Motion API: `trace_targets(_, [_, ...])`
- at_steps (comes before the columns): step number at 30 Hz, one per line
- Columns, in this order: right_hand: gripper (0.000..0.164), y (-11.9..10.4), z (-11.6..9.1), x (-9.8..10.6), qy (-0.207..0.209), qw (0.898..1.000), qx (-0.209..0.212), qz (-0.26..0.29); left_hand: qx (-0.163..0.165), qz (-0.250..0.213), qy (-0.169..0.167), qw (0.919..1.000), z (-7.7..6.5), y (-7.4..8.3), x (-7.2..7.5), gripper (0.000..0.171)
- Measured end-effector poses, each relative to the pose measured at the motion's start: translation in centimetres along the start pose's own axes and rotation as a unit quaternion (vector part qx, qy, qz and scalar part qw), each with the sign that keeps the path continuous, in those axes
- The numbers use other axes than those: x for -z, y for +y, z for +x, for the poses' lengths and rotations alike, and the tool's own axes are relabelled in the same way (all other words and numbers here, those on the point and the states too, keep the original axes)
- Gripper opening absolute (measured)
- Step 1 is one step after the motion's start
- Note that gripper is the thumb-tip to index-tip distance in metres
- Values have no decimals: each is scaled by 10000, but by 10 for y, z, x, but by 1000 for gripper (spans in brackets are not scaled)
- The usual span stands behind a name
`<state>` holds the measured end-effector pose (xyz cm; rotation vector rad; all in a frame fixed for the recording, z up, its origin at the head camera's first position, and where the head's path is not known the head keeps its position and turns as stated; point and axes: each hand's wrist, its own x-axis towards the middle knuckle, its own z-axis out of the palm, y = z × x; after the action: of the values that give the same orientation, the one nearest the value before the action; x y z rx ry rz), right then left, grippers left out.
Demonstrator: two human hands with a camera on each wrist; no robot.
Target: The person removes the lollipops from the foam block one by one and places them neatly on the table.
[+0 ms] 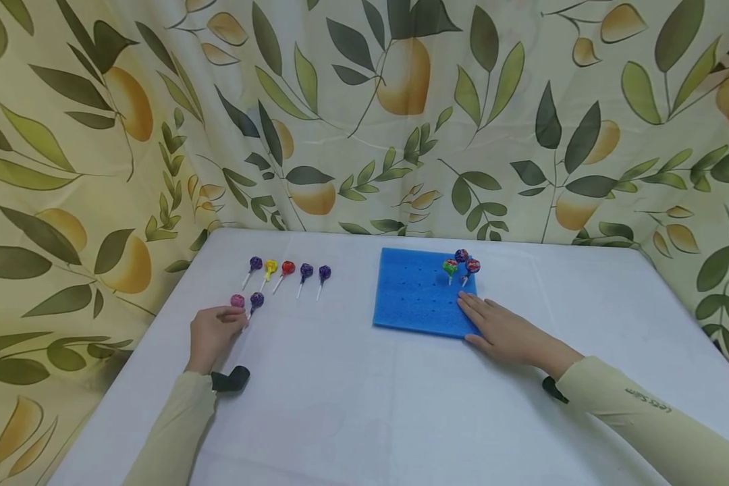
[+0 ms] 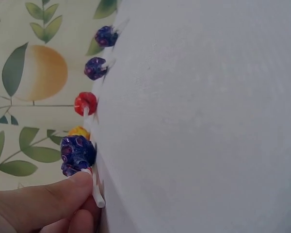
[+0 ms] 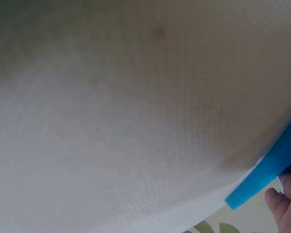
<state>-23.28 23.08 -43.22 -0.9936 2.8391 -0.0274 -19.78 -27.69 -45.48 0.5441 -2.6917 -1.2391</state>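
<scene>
My left hand (image 1: 215,334) pinches the stick of a purple lollipop (image 1: 256,300) between thumb and fingertips; the left wrist view shows the thumb right below its purple wrapped head (image 2: 77,154). Just beyond those fingers lies a pink lollipop (image 1: 237,300), its stick hidden. My right hand (image 1: 504,332) rests with straight fingers on the right front part of a blue foam board (image 1: 410,314) dotted with small holes. Several lollipops stand upright in this board toward the back right, among them a green one (image 1: 450,266) and a red one (image 1: 472,265).
Behind the left hand lies a row of lollipops: a purple one (image 1: 255,263), a yellow one (image 1: 271,266), a red one (image 1: 288,268) and further purple ones (image 1: 325,272). A white cloth (image 1: 340,405) covers the table. A leaf-and-fruit patterned curtain (image 1: 364,169) hangs behind it.
</scene>
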Motion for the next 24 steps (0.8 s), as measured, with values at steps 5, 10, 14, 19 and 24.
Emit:
trace_targets(5, [69, 0, -1, 1, 19, 10000, -1, 15, 44, 11, 1, 10000, -3, -1, 1, 25])
trace_targets(10, [69, -1, -1, 1, 33, 10000, -8, 13, 64, -54, -17, 10000, -3, 1, 2, 24])
trace_targets(14, [69, -1, 0, -1, 19, 10000, -19, 47, 26, -119, -87, 9999, -4, 0, 5, 25])
trace_targets(19, [69, 0, -1, -1, 31, 10000, -14, 62, 243, -240, -471, 9983, -2, -1, 11, 32])
trace_targets(24, [70, 1, -1, -2, 37, 10000, -8, 30, 147, -919, -1009, 9905, 2, -1, 21, 42])
